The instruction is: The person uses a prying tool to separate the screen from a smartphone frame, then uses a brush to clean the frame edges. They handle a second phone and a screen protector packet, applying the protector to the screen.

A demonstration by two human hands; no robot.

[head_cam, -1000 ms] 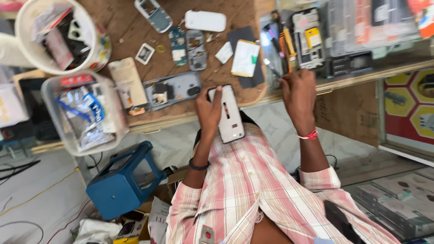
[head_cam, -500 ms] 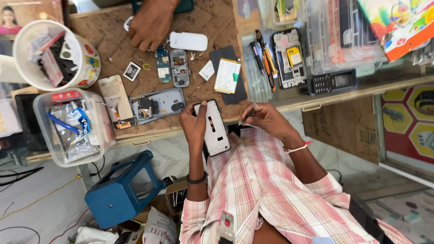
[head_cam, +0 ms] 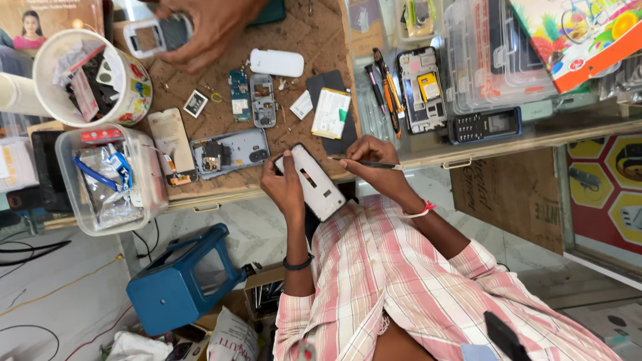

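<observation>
Left hand: forearm raised from the lap toward the bench edge, fingers curled around the near side of a white phone back shell, thumb on its upper corner. The shell is tilted, held just off the wooden workbench, above the plaid shirt.

Right hand: wrist bent inward, fingers pinched closed on a thin dark tool, tip pointing at the shell's upper edge; contact cannot be told.

On the bench just beyond lies an opened grey phone. Another person's hand holds a small frame at the far edge.
</observation>
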